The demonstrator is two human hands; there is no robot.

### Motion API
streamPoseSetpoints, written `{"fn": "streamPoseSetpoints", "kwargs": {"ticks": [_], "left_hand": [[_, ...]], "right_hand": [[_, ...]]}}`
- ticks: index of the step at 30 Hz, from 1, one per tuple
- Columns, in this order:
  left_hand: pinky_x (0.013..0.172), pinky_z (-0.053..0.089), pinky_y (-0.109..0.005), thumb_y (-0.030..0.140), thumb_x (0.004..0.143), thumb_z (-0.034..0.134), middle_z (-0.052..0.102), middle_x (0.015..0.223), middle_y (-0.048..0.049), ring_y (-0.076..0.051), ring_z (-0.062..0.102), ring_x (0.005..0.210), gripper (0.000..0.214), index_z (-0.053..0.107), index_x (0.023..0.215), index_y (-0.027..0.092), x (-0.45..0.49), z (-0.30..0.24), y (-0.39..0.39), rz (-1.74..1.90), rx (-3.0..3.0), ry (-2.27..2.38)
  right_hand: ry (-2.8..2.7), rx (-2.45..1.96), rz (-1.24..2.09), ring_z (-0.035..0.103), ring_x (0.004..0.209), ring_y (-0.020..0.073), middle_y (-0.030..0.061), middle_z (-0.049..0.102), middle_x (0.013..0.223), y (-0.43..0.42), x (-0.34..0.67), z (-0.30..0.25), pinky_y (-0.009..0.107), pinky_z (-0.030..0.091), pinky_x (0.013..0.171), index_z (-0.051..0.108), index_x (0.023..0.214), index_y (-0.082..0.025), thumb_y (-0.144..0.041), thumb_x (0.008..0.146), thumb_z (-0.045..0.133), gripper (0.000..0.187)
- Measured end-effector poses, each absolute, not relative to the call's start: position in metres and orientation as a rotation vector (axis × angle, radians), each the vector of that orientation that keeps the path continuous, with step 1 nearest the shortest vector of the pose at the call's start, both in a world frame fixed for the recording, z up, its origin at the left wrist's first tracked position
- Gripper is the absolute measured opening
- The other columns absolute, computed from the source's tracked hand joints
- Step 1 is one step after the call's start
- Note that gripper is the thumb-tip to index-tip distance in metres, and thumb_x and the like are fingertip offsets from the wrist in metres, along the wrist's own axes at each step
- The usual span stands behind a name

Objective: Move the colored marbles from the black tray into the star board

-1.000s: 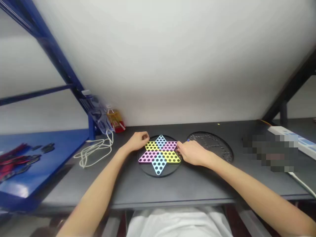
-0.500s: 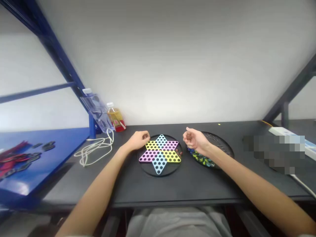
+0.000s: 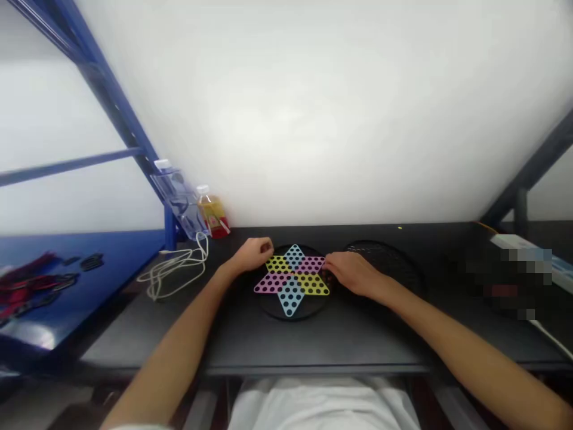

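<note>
A round black Chinese checkers board (image 3: pixel 290 297) lies on the table, its holed star coloured light blue, yellow and purple. At its upper left rim is my left hand (image 3: pixel 253 255), fingers curled; whatever they hold, if anything, is hidden. My right hand (image 3: pixel 351 272) is palm down at the star's purple right point, fingers bent together, their grip too small to make out. Brownish marbles (image 3: pixel 329 277) show faintly beneath these fingers, in the gap beside the star. Behind my right hand sits a round black tray (image 3: pixel 409 258), partly covered by hand and forearm.
A loose white cable (image 3: pixel 172 269) is at the left, near a clear bottle (image 3: pixel 183 203) and a yellow-and-red bottle (image 3: pixel 213 214). Red and black items (image 3: pixel 33 286) lie on a blue surface. On the right are a white power strip (image 3: pixel 508 242) and a blurred-out dark object.
My right hand has moved left from over the tray to the board's right side and turned palm down. My left hand stays at the upper left rim.
</note>
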State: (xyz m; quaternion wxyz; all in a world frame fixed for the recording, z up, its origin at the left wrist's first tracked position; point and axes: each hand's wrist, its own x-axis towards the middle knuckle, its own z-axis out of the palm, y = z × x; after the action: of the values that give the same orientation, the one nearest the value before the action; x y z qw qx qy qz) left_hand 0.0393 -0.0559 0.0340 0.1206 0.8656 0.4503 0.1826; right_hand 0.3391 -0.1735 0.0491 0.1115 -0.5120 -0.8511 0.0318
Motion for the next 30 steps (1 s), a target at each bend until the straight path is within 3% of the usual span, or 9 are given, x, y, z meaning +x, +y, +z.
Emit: {"fn": "streamPoseSetpoints", "kwargs": {"ticks": [5, 16, 20, 23, 26, 30], "left_hand": [[0.060, 0.040, -0.024, 0.031, 0.079, 0.049, 0.065, 0.069, -0.0016, -0.015, 0.056, 0.062, 0.023, 0.066, 0.084, 0.017, 0.040, 0.035, -0.056, 0.529, 2.520, 1.318], [0.058, 0.039, -0.024, 0.031, 0.079, 0.048, 0.064, 0.068, -0.0015, -0.015, 0.055, 0.061, 0.023, 0.066, 0.083, 0.016, 0.041, 0.037, -0.059, 0.516, 2.522, 1.328], [0.058, 0.038, -0.024, 0.030, 0.078, 0.049, 0.064, 0.067, -0.0017, -0.014, 0.055, 0.060, 0.023, 0.066, 0.082, 0.016, 0.041, 0.036, -0.058, 0.524, 2.515, 1.334], [0.059, 0.039, -0.024, 0.029, 0.078, 0.049, 0.064, 0.068, -0.0015, -0.014, 0.055, 0.061, 0.022, 0.066, 0.082, 0.016, 0.040, 0.034, -0.057, 0.535, 2.529, 1.316], [0.059, 0.039, -0.024, 0.029, 0.079, 0.049, 0.064, 0.068, -0.0012, -0.014, 0.055, 0.061, 0.021, 0.066, 0.083, 0.016, 0.039, 0.033, -0.055, 0.536, 2.542, 1.302], [0.058, 0.038, -0.024, 0.029, 0.078, 0.049, 0.063, 0.067, -0.0010, -0.014, 0.054, 0.060, 0.022, 0.066, 0.083, 0.016, 0.039, 0.034, -0.055, 0.522, 2.539, 1.312]], "right_hand": [[-2.700, -1.586, -0.074, 0.067, 0.086, 0.0242, 0.0134, 0.070, 0.098, -0.180, 0.334, 0.053, 0.028, 0.041, 0.069, 0.062, 0.099, -0.015, -0.031, 0.100, 0.037, 0.029], [-2.657, -1.571, -0.001, 0.065, 0.080, 0.0235, 0.0132, 0.070, 0.093, -0.175, 0.337, 0.049, 0.029, 0.039, 0.068, 0.061, 0.098, -0.015, -0.032, 0.099, 0.036, 0.031], [-2.295, -1.397, 0.422, 0.056, 0.065, 0.0160, 0.0032, 0.063, 0.073, -0.169, 0.353, 0.053, 0.027, 0.037, 0.063, 0.061, 0.101, -0.018, -0.037, 0.094, 0.046, 0.025], [-1.813, -1.175, 1.043, 0.032, 0.046, 0.0094, -0.0067, 0.039, 0.056, -0.161, 0.365, 0.054, 0.022, 0.026, 0.047, 0.057, 0.099, -0.019, -0.041, 0.088, 0.051, 0.025], [-1.374, -0.908, 1.532, 0.015, 0.044, 0.0080, -0.0090, 0.026, 0.056, -0.155, 0.371, 0.051, 0.021, 0.013, 0.040, 0.051, 0.092, -0.021, -0.042, 0.085, 0.050, 0.022], [-1.247, -0.852, 1.640, 0.011, 0.043, 0.0074, -0.0085, 0.022, 0.052, -0.154, 0.362, 0.044, 0.022, 0.009, 0.039, 0.039, 0.067, -0.021, -0.051, 0.088, 0.045, 0.037]]}}
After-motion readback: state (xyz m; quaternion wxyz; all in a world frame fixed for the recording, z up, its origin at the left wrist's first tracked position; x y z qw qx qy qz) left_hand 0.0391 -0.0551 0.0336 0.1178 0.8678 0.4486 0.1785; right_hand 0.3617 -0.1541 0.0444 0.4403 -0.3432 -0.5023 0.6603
